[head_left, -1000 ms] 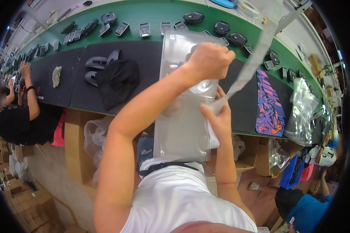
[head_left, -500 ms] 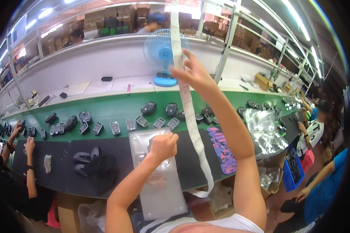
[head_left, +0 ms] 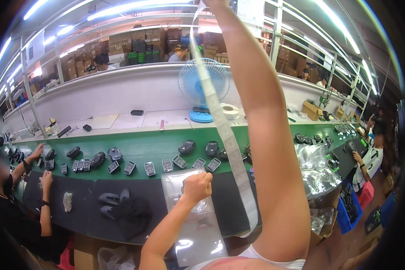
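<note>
My left hand (head_left: pixel 197 186) is closed in a fist above the upper part of a clear plastic blister sheet (head_left: pixel 198 238). A small dark edge shows beside its fingers; what it is I cannot make out. My right arm stretches far up, and the right hand (head_left: pixel 215 3) is mostly cut off by the upper edge. A long white strip of labels (head_left: pixel 229 145) runs up to that hand, which appears to pinch it. The strip hangs down past the bench edge toward my body. The blister sheet lies partly on a black mat (head_left: pixel 157 191) and overhangs its near edge.
Several dark handheld devices (head_left: pixel 186 146) and small grey-framed parts (head_left: pixel 150 168) line the green bench (head_left: pixel 135 155). A blue fan (head_left: pixel 203 85) and a label roll (head_left: pixel 230 111) stand behind. A black cloth bundle (head_left: pixel 130 216) lies left. Co-workers sit both sides; plastic bags (head_left: pixel 317 180) lie right.
My right hand has risen to the upper edge, drawing the label strip up with it. My left hand remains a fist over the blister sheet. The whole view has shifted.
</note>
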The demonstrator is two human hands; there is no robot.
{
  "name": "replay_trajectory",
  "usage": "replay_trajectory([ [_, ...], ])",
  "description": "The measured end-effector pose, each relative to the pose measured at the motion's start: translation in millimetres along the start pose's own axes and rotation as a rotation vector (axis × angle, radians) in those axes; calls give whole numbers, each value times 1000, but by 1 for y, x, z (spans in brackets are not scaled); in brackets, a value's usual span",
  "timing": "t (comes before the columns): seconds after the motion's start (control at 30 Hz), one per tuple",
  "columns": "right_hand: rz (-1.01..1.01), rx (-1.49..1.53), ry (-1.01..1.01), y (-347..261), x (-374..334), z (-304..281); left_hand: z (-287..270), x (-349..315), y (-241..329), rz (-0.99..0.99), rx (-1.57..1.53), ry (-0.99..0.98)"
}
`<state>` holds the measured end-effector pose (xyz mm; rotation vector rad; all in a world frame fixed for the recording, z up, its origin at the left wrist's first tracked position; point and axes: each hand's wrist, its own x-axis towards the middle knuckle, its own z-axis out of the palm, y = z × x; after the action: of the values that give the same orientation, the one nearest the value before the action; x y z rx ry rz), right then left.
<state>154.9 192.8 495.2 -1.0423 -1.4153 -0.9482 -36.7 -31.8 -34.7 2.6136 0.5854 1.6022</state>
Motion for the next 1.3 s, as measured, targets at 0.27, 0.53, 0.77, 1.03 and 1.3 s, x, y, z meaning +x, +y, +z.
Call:
replay_trajectory([
  [0.27,684,570,-759,-61,-385,-178,-5,-11,6,-23,-92,4],
  [0.53,1328,865,-698,-86,-539,-316,-13,3,-5,50,-159,-27],
  [0.77,1011,889,-706,-98,-486,-273,-19,14,-5,191,-365,-103],
  [1.03,1138,1188,-682,-121,-461,-197,-32,12,3,-30,-751,-374],
  [1.3,1243,973,-434,-164,-532,-259,-18,8,-10,-353,-908,-151],
])
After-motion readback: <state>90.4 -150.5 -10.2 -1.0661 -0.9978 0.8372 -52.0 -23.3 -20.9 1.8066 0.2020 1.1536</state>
